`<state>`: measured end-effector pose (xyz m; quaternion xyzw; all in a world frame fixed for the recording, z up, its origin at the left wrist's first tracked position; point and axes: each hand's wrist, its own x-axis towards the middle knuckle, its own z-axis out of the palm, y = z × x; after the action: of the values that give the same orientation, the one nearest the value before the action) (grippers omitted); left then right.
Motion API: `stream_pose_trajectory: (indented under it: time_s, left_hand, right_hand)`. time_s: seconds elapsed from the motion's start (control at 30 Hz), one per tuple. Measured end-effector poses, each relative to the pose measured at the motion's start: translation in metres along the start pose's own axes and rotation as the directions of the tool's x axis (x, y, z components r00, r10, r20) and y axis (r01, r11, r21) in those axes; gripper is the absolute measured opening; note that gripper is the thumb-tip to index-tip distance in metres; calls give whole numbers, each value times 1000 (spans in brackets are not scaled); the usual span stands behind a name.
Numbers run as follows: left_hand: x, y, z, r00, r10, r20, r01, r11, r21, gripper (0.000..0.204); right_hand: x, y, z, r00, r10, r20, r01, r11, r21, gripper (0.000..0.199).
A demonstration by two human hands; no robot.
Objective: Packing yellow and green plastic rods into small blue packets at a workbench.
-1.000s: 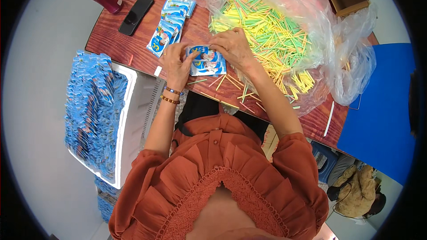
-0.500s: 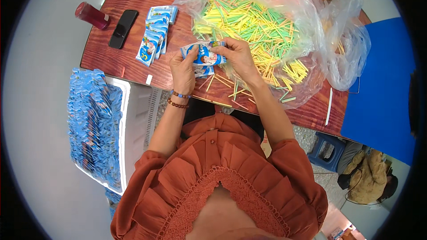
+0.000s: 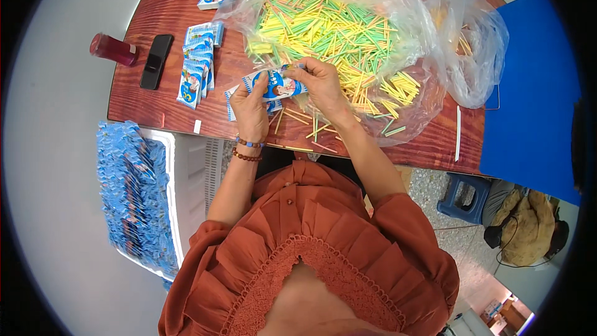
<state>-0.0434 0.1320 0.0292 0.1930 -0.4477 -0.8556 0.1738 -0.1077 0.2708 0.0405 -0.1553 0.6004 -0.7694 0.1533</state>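
Left hand (image 3: 250, 111): pinching blue-and-white flat plastic packet (image 3: 281, 88), left end
Right hand (image 3: 323, 89): pinching right end
Thin yellow and green sticks (image 3: 329, 32): heaped farther right

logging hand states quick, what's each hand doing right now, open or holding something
Left hand: closed, holding the blue-and-white packet toward its left end.
Right hand: closed, holding the same packet toward its right end.

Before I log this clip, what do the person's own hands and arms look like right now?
Both hands are ungloved. Below the left hand sit two beaded bracelets: a brown-and-blue one and a brown one. No bracelet shows by the right hand. Loose rust-red sleeves end around the elbows, leaving the forearms bare.
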Motion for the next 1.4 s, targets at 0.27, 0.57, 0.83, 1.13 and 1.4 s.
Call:
stream_pose_trajectory:
  time_s: [0.27, 0.57, 0.83, 1.13, 1.4]
  left_hand:
    - [-4, -2, 18, 998, 17, -56, -16, 1000, 18, 12]
    - [-8, 5, 20, 996, -73, -42, 69, 995, -75, 22]
    - [-7, -4, 18, 998, -60, 15, 61, 995, -77, 24]
    - [-3, 1, -1, 998, -54, -34, 52, 997, -54, 23]
    - [-3, 2, -4, 997, -65, -49, 61, 995, -78, 22]
  right_hand:
    - [-1, -9, -13, 999, 49, 21, -48, 999, -13, 15]
    - [-5, -21, -28, 979, -195, -62, 191, 980, -61, 18]
    - [-4, -25, -33, 804, -421, 420, 594, 603, -532, 19]
    - [51, -53, -94, 916, -136, 377, 396, 169, -903, 22]
    - [73, -41, -93, 809, 21, 587, 565, -297, -769, 14]
